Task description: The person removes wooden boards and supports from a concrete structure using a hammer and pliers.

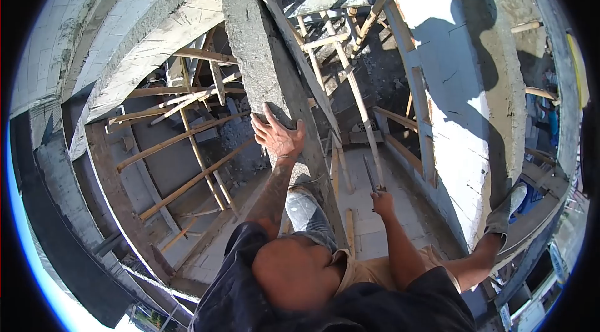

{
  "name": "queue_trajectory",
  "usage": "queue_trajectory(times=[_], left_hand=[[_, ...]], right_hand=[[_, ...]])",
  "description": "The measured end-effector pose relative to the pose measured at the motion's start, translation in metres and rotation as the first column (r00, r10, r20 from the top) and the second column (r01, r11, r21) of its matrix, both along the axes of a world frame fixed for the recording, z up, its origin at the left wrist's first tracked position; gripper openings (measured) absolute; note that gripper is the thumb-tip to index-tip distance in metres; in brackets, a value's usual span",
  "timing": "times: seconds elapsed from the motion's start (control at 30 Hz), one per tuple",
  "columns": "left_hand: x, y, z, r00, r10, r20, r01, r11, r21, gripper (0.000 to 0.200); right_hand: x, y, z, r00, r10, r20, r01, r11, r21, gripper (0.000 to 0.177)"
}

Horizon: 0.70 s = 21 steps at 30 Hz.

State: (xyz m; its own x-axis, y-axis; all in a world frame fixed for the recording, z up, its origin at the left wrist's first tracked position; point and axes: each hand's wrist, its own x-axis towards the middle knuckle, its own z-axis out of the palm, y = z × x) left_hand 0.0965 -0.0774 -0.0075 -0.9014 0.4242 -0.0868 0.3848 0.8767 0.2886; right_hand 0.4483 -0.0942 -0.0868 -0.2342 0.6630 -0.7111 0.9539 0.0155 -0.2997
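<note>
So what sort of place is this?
Most likely a building site, mid-construction: the left hand rests on a rough concrete beam, bamboo poles prop the structure, and the wall is bare block. The right hand grips a thin metal tool.

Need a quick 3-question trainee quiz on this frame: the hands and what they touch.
1. The right hand grips: A) a hammer B) a thin metal tool C) nothing.
2. True or false: the left hand also grips that tool.
3. Fill in: the left hand lies flat on the ____ beam.
Key: 1 B; 2 false; 3 concrete.
</note>
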Motion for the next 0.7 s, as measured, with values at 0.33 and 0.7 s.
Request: queue_trajectory(times=[0.33,0.7], left_hand=[[-0.062,0.072,0.015,0.855,-0.468,0.226,0.313,0.811,0.494,0.077],[-0.096,0.069,-0.018,0.975,0.207,-0.084,-0.191,0.967,0.170,0.090]], right_hand=[[-0.025,0.051,0.043,0.988,-0.074,-0.132,0.087,0.991,0.102,0.038],[-0.234,0.089,0.075,0.733,-0.081,-0.675,0.149,0.988,0.044,0.028]])
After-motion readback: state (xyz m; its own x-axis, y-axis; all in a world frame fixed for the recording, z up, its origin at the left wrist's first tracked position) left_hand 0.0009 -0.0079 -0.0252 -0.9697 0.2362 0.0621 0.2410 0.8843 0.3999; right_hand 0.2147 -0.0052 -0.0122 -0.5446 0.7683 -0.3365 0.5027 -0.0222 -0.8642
